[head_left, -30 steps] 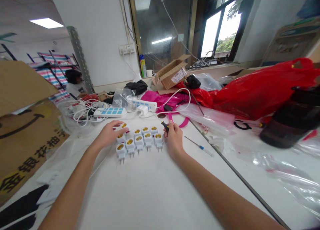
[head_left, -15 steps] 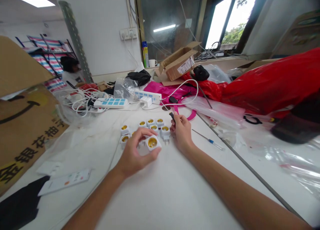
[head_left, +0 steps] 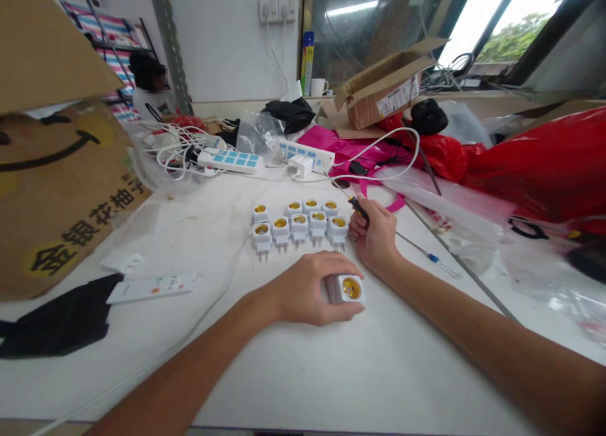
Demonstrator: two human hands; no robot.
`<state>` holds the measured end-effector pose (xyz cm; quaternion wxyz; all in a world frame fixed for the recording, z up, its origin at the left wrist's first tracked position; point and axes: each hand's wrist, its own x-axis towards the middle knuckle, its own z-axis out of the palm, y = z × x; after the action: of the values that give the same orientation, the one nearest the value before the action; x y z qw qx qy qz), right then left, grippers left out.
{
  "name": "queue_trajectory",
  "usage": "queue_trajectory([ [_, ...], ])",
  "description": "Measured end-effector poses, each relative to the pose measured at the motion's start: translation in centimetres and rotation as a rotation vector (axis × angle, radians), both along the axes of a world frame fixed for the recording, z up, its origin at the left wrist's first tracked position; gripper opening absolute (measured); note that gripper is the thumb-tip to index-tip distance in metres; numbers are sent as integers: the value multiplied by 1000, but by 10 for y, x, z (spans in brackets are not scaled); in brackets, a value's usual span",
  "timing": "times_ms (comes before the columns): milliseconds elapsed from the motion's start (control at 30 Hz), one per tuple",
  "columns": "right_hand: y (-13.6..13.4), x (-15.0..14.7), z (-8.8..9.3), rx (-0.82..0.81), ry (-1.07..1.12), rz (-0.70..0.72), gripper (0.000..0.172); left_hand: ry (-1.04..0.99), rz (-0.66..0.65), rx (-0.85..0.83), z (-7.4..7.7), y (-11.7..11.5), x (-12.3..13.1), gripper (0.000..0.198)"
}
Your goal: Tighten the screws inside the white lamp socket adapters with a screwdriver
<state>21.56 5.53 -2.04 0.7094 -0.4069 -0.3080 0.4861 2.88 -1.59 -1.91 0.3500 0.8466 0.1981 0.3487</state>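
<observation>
My left hand (head_left: 312,288) is closed round a white plug-in lamp socket (head_left: 349,289), thumb below and fingers above, its gold-coloured threaded opening facing me. My right hand (head_left: 377,229) grips a screwdriver (head_left: 358,208) by its black and yellow handle, the thin shaft pointing up and away to the left. Beyond my left hand several more lamp sockets (head_left: 299,226) stand in two rows, gold openings up, with plug pins showing on the front ones. A second long, thin screwdriver (head_left: 433,258) with a blue part lies to the right, partly behind my right wrist.
Two power strips (head_left: 230,160) and tangled white cables (head_left: 165,146) lie at the back. A cardboard box (head_left: 61,196) stands left, near a white remote-like panel (head_left: 151,287) and black cloth (head_left: 61,322). Red plastic (head_left: 549,164) is heaped right. A person (head_left: 149,89) is far left.
My left hand has moved right and nearer to me with the lamp socket, uncovering the rows behind. My right hand still holds the screwdriver. The camera view has shifted.
</observation>
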Motion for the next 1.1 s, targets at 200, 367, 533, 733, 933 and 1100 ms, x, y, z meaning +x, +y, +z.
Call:
queue_trajectory([
  [200, -2, 2, 0, -30, 72, -23, 35, 35, 23, 32, 3, 6, -6, 34],
  [367, -12, 7, 5, -1, 100, -2, 39, 105, 58, 78, 7, 10, -12, 36],
  [533, -15, 16, 20, 59, 140, 105, 51, 122, 81, 93, 10, 12, -15, 33],
  [733, -15, 18, 27, 96, 73, 138, 49, 144, 87, 105, 9, 12, -16, 34],
  [933, -25, 10, 19, 226, -257, -7, 43, 173, 85, 131, 11, 10, -17, 36],
  [1100, -34, 9, 20, 387, -443, -35, 48, 177, 63, 149, 12, 8, -17, 37],
])
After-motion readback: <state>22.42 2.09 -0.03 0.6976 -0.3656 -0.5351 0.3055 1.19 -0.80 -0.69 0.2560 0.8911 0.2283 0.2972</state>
